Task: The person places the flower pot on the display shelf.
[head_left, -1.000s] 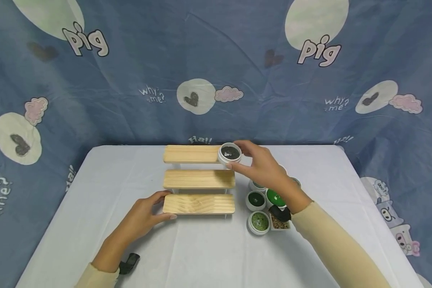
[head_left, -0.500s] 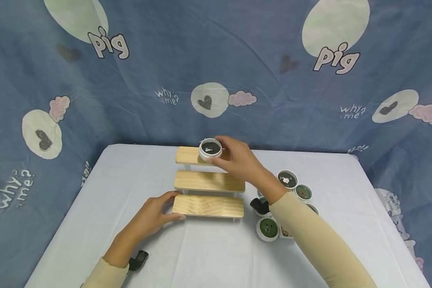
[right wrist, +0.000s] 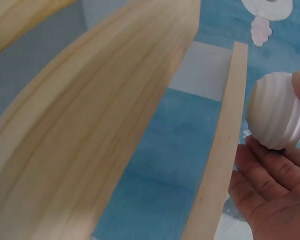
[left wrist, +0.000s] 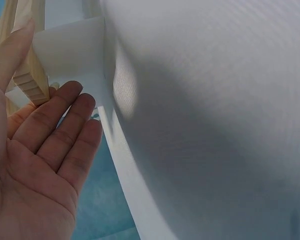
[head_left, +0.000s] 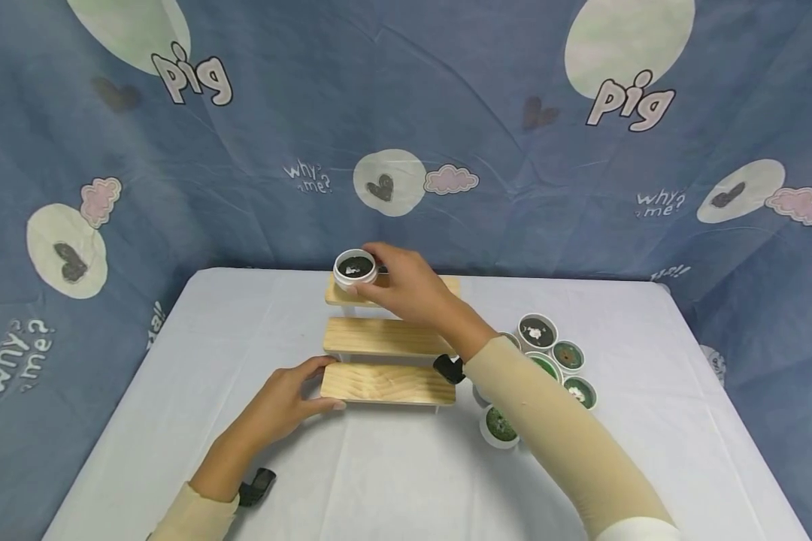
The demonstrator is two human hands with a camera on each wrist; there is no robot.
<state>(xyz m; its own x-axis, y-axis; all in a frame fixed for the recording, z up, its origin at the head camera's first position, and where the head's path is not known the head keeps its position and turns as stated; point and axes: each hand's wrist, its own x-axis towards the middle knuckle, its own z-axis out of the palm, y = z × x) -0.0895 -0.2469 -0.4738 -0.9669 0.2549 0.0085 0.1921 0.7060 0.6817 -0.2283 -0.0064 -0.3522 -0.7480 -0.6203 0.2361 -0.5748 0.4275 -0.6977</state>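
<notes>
Pinching a small white pot [head_left: 355, 268] between thumb and fingers of the right hand [head_left: 409, 285], with the grip clamped on its ribbed side. Filled with something dark, with a pale mark on it. Held open side up at the left end of the top board [head_left: 334, 293]; impossible to tell whether touching the wood. Stepping down from there towards the near side, past the middle board [head_left: 386, 336], to the lowest board [head_left: 389, 384]. Held at the left end of the lowest board by the left hand [head_left: 280, 402], with thumb at the near edge, index finger at the far edge and the other fingers nearly straight. Clustered to the right on the white table [head_left: 392, 481], partly hidden by the beige right sleeve [head_left: 562, 436]: seen among others, a dark pot [head_left: 537, 331], a brown-centred pot [head_left: 568, 356], a bright green pot [head_left: 546, 366] and, nearest, a mossy green pot [head_left: 501, 427]. Hung behind everything, in blue, with printed lettering: a cloth backdrop [head_left: 406, 113].
</notes>
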